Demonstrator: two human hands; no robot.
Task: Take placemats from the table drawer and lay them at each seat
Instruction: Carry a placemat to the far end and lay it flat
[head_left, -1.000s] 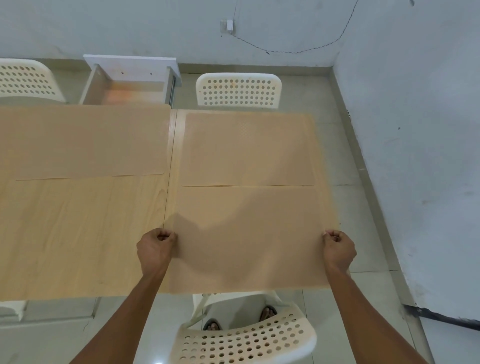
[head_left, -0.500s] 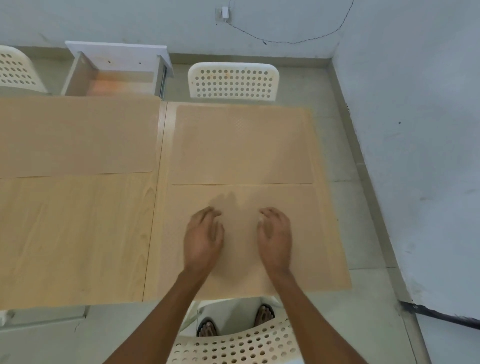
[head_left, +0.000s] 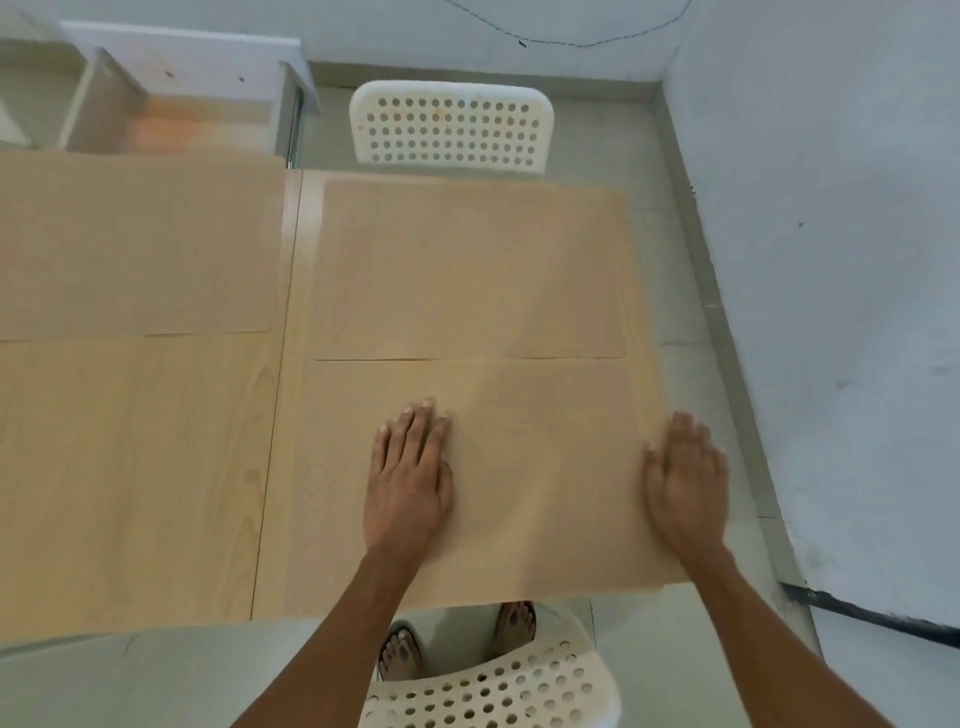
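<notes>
A tan placemat (head_left: 545, 467) lies flat on the near right part of the wooden table (head_left: 135, 467). My left hand (head_left: 408, 478) rests palm down on its middle, fingers spread. My right hand (head_left: 685, 478) lies flat, fingers apart, at the mat's right edge, partly over the table's side. A second placemat (head_left: 467, 270) lies just beyond it at the far right seat. A third placemat (head_left: 135, 244) covers the far left part. The white drawer (head_left: 171, 98) stands pulled out at the table's far side.
A white perforated chair (head_left: 449, 127) stands at the far side. Another white chair (head_left: 498, 686) is right below me, with my feet (head_left: 457, 644) in front of it. A pale wall (head_left: 831, 260) runs close along the right.
My hands let go of the near placemat's side edges, pressed flat at its middle, then my right hand slid out to its right edge. The view shifted slightly.
</notes>
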